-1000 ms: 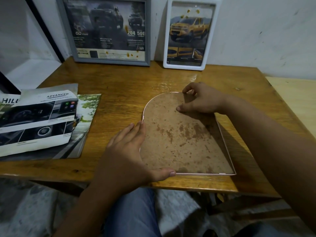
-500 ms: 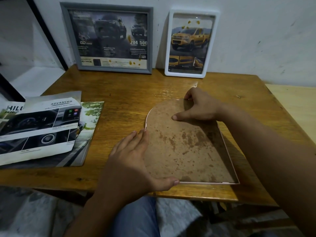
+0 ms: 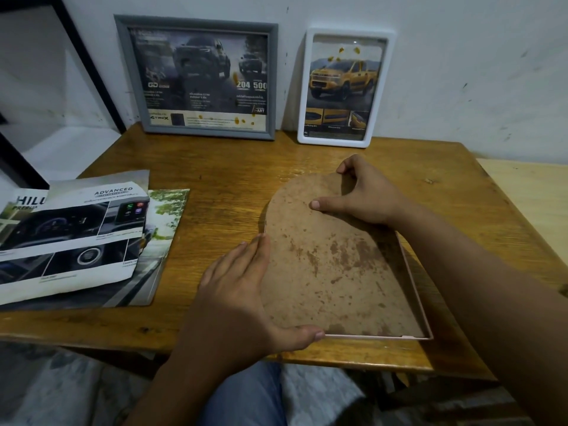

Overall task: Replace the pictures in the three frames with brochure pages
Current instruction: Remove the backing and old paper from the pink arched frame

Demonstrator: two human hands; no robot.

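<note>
- Wooden table (image 3: 215, 167) stands pushed up against a scuffed white wall (image 3: 461, 56), its varnished top worn and streaked.
- Leaning on that wall at the back are two frames: a grey frame (image 3: 196, 24) holding a dark truck brochure page, and to its right a white frame (image 3: 349, 32) holding a page with a yellow pickup.
- Face down near the front edge of the table lies the third one, a pink arched frame (image 3: 412, 337), rounded end pointing toward the wall, straight end toward the person.
- A stained brown backing board (image 3: 332, 265) fills that frame; only a thin pink rim shows along the right and near sides.
- The left hand (image 3: 236, 296) rests at the frame's left edge, fingers straight and together along the side, thumb stretched across the near left corner. It grips nothing.
- The right hand (image 3: 365, 195) sits on the rounded far end of the board, fingers curled over the top edge and thumb pressed flat on the brown surface, pinching the board's edge.
- Off to the left lies a loose pile of brochure pages (image 3: 76, 235), the top sheet showing a car dashboard and the word ADVANCED, with a leafy green page (image 3: 167, 210) poking out beneath.
- Blue jeans (image 3: 242, 395) show below the table's front edge.
</note>
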